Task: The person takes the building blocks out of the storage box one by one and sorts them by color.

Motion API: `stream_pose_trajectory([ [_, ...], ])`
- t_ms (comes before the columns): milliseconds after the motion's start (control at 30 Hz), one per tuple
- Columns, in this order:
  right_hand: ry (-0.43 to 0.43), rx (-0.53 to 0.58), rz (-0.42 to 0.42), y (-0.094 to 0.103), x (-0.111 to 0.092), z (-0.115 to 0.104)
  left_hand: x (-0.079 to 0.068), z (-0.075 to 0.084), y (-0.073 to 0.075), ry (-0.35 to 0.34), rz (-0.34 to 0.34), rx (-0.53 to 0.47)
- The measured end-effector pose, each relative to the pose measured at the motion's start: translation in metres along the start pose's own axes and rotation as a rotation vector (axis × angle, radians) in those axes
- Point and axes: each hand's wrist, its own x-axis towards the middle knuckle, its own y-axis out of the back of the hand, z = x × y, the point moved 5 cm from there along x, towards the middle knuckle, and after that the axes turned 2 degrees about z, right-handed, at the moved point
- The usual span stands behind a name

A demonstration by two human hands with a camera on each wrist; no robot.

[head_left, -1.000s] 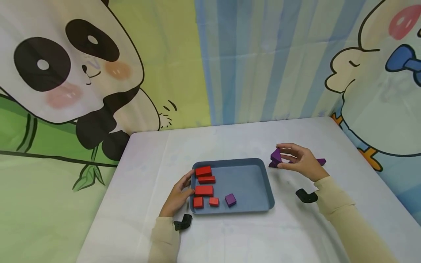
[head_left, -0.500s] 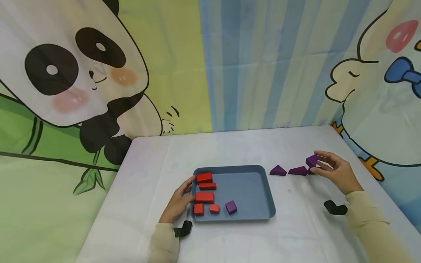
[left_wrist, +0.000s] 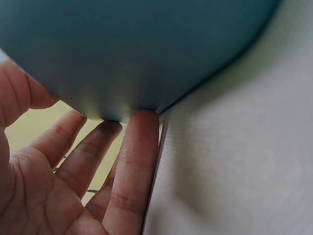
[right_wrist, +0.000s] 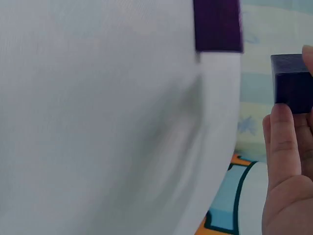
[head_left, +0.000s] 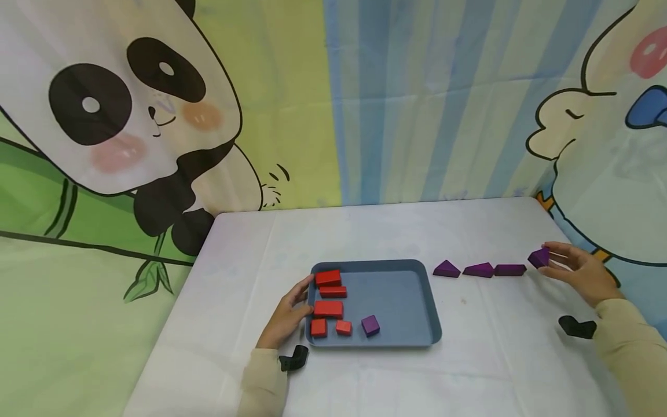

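Note:
Out at the right of the table, my right hand pinches a purple block between thumb and fingertips. The right wrist view shows that block held up, with flat, squared faces. To its left a row of purple blocks lies on the table: a bar, a slanted piece and a triangular one. My left hand touches the left side of the blue-grey tray. In the left wrist view, extended fingers meet the tray's outer wall.
Inside the tray, several red blocks stand along the left side, with a purple cube right of the lowest ones. White cloth covers the table. A printed curtain hangs behind it.
My right hand has carried the purple block rightward, past the row of purple pieces, uncovering them. The left hand stays at the tray. The head view has shifted slightly.

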Motion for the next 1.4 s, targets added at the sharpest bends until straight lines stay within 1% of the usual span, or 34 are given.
stream_pose_trajectory([
  [67, -0.013, -0.022, -0.009, 0.003, 0.001, 0.006, 0.0, -0.001, 0.0, 0.005, -0.005, -0.003],
  [133, -0.019, -0.076, -0.019, 0.006, 0.002, 0.011, -0.001, -0.001, -0.001, 0.007, -0.01, -0.008],
  [267, -0.013, -0.128, -0.032, 0.008, 0.006, 0.017, 0.0, 0.0, -0.003, 0.003, -0.01, -0.012],
  [367, -0.019, -0.181, -0.013, 0.009, 0.009, 0.021, 0.003, 0.002, -0.006, -0.003, -0.012, -0.012],
  [500, -0.057, -0.238, -0.002, 0.008, 0.008, 0.027, 0.006, 0.002, -0.009, 0.01, -0.018, -0.012],
  [567, -0.065, -0.222, -0.016, 0.005, 0.007, 0.03, 0.006, 0.001, -0.007, 0.018, -0.023, -0.021],
  [700, -0.088, -0.192, -0.008, -0.002, 0.005, 0.036, 0.004, 0.002, -0.004, 0.011, -0.031, -0.036],
  [833, -0.114, -0.164, -0.004, -0.003, 0.001, 0.035, 0.005, 0.003, -0.006, 0.006, -0.054, -0.053],
  [900, -0.11, -0.145, -0.008, -0.001, -0.001, 0.031, 0.005, 0.003, -0.006, 0.008, -0.057, -0.055],
  [1000, -0.08, -0.141, 0.013, 0.001, -0.004, 0.02, 0.003, 0.002, -0.005, 0.013, -0.052, -0.056],
  [1133, -0.044, -0.17, 0.086, 0.0, -0.009, -0.004, 0.0, 0.001, -0.003, 0.002, -0.043, -0.045],
  [1233, -0.015, -0.152, 0.117, -0.008, -0.014, -0.024, -0.002, 0.001, -0.001, 0.007, -0.029, -0.035],
  [1333, 0.03, -0.131, 0.137, -0.021, -0.019, -0.045, -0.002, 0.002, 0.001, 0.018, -0.019, -0.029],
  [1400, 0.086, -0.114, 0.138, -0.03, -0.022, -0.059, -0.003, 0.003, 0.001, 0.012, -0.018, -0.023],
])
